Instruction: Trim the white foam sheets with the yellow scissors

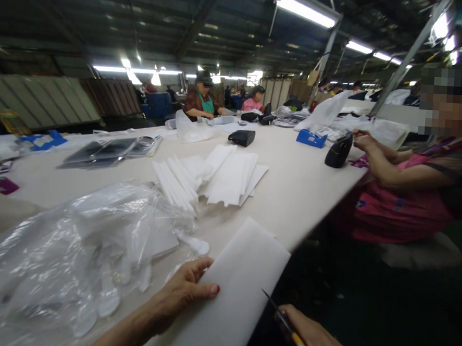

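My left hand [176, 295] presses flat on the white foam sheet [235, 293] overhanging the table edge [322, 215], my right hand [318, 340] pinching a thin blade tool [284, 320] beside it; a slip could gouge the sheet or nick my thumb.

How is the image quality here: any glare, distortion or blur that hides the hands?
Head view: ceiling tube lights blow out; wide-angle bending stretches the table edges; the clear plastic bag shows glare. The left hand on the white foam sheet is sharp; the right hand, holding a pencil-like tool, is cropped.
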A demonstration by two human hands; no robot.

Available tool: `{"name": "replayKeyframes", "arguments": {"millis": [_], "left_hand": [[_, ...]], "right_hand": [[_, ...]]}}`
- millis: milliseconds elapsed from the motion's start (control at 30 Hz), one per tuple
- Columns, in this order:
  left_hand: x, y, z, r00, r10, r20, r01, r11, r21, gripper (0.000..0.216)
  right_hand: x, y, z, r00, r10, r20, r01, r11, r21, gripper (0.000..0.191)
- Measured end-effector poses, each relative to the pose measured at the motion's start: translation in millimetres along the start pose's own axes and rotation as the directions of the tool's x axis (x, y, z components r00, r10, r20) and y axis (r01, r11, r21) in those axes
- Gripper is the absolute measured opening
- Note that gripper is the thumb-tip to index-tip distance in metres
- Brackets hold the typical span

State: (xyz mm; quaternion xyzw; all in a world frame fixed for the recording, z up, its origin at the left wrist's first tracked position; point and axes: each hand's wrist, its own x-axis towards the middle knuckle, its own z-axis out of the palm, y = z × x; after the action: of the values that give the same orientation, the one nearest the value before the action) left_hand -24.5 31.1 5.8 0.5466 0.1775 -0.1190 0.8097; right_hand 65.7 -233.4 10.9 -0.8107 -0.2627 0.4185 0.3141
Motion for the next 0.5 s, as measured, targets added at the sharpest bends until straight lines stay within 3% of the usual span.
{"name": "replayKeyframes", "arguments": {"millis": [167, 367, 500], "left_hand": [[-2, 1, -3, 0.999, -0.027, 0.03, 0.026, 0.999, 0.034, 0.051], [2, 0, -16, 0.998, -0.059, 0.011, 0.059, 0.998, 0.011, 0.052], [4, 2, -21, 0.998, -0.057, -0.018, 0.056, 0.998, -0.027, 0.052]], "right_hand": [[6, -19, -5, 0.997, -0.049, 0.056, 0.053, 0.995, -0.081, 0.076], [31, -3, 6, 0.947, -0.314, 0.067, 0.317, 0.948, -0.038, 0.051], [48, 13, 19, 0.942, -0.332, 0.042, 0.332, 0.943, -0.006, 0.045]]}}
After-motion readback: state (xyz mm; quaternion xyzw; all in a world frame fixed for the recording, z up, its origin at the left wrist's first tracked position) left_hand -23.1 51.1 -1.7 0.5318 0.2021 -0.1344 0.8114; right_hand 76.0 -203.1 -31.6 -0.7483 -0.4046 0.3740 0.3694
